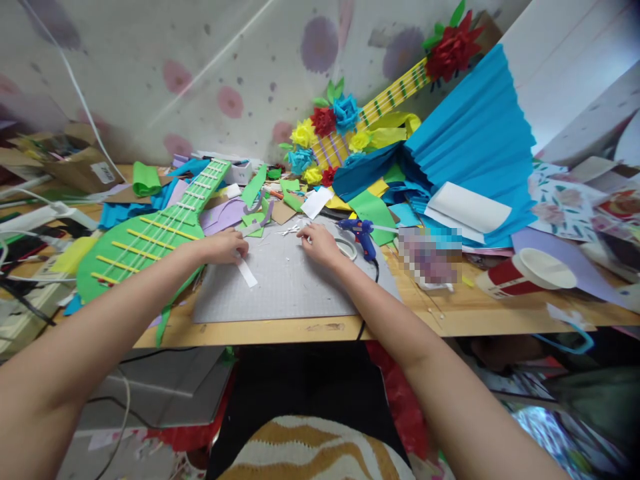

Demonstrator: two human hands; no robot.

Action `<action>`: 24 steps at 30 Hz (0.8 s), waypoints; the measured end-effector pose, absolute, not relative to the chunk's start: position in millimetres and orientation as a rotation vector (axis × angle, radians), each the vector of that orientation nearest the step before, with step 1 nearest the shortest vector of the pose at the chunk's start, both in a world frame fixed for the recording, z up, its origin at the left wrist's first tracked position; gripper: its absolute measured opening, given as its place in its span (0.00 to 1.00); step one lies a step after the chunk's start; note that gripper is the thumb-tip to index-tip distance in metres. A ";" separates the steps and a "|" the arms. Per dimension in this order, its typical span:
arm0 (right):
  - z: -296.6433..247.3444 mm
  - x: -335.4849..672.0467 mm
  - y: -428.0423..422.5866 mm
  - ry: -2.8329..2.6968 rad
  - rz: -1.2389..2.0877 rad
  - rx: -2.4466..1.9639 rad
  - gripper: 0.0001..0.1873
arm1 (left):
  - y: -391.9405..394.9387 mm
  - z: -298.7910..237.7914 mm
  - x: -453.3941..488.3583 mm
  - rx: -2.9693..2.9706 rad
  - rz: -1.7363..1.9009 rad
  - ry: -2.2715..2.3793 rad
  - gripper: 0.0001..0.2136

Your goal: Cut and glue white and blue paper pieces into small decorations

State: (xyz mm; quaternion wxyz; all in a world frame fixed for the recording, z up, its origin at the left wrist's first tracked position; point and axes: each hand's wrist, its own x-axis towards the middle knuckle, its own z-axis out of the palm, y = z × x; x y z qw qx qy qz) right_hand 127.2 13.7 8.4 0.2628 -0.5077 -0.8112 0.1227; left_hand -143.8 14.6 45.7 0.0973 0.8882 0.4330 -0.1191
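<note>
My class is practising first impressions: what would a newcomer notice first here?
The big pleated blue sheet, back right, likely draws the eye first. Bright flowers on the yellow guitar shape, back centre, and the green lute shape at left follow. Over the grey mat, the left hand touches a white strip.

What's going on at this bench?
A person is working with both hands over a grey mat. The left hand holds a white strip, its free end angled down over the mat. The right hand is by some small white pieces; whether it grips one is unclear. A blue glue gun lies just beyond it to the right, and a green stringed instrument model lies left of the mat.
</note>
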 end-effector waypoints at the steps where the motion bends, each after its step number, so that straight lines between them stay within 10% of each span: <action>1: 7.0 129.2 14.2 -2.188 0.331 -1.368 0.13 | 14.5 45.5 -142.0 2.638 -0.368 1.286 0.06; 8: -1.2 139.2 15.0 -2.085 0.452 -1.349 0.12 | 12.2 71.0 -132.4 2.478 -0.215 1.232 0.05; 17: 8.3 136.0 13.6 -1.505 1.395 -0.996 0.16 | 16.3 104.5 -86.0 1.563 1.011 1.180 0.13; 24: 6.9 130.5 14.8 -1.054 1.655 -0.933 0.22 | -0.3 47.7 -17.4 1.275 0.932 1.233 0.20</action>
